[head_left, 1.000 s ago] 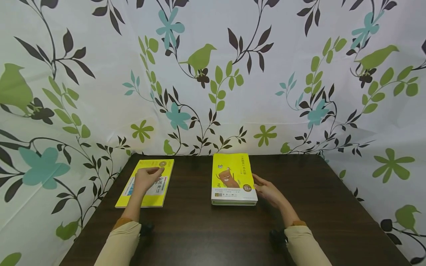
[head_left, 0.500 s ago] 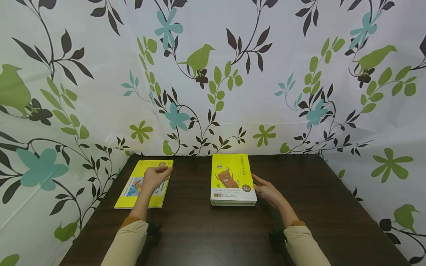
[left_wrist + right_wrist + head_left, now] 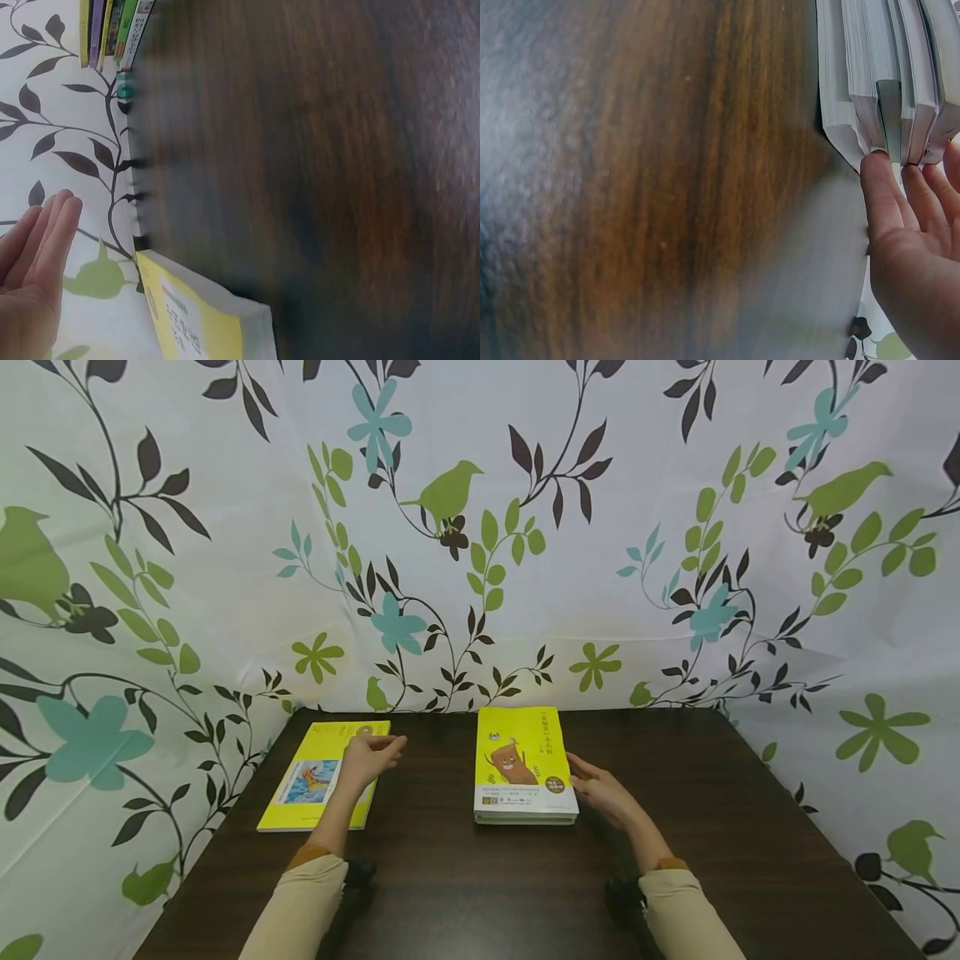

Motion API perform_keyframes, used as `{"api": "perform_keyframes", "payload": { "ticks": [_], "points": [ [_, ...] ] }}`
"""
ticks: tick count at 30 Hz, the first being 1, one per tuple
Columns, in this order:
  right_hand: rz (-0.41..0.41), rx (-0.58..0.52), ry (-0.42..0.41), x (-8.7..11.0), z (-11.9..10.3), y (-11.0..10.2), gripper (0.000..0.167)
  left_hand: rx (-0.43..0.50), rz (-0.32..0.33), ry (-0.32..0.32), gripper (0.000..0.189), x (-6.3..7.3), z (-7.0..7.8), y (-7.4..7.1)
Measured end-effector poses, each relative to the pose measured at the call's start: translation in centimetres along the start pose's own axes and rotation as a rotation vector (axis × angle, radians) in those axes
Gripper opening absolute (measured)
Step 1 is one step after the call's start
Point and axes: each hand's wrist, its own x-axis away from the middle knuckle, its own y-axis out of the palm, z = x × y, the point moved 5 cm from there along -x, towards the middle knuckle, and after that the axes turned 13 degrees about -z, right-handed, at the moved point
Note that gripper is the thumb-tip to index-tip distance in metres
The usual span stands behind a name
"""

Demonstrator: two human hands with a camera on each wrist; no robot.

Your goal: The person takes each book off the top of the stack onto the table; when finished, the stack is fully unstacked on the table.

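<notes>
Stack of books (image 3: 521, 752) sits just right of centre in the head view's lower half, yellow cover uppermost, on the dark counter (image 3: 442, 893). The right hand (image 3: 609, 797) touches its right side with extended fingers, grasping nothing, probably to steady the pile. Its books lie flat, seemingly so they rest securely. At lower left lies a thin yellow book (image 3: 311, 781); the left hand (image 3: 371, 762) is over its right edge, fingers fairly straight and holding nothing, covering part of the cover. The left wrist view cuts off the stack at upper left, and the number of books is hard to tell.
</notes>
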Motion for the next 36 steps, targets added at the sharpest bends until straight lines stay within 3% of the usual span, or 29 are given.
{"api": "perform_keyframes", "payload": {
  "ticks": [14,17,22,29,36],
  "points": [
    [0.005,0.010,-0.001,0.0,0.0,-0.1,0.060,0.076,-0.007,-0.031,0.045,-0.6,0.2,2.0],
    [-0.006,0.011,-0.008,0.1,-0.1,0.0,0.060,0.076,-0.012,-0.013,0.042,-0.7,0.3,2.4],
    [-0.001,0.001,-0.014,0.1,-0.1,0.1,0.060,0.048,-0.040,0.008,0.044,-0.8,0.3,3.2],
    [0.000,-0.005,-0.010,0.0,0.0,0.2,0.059,-0.028,-0.073,-0.015,0.048,-0.9,0.0,4.3],
    [0.010,0.010,-0.007,0.0,0.1,0.1,0.059,0.038,-0.115,0.045,0.046,-0.9,-0.1,4.9]
  ]
}}
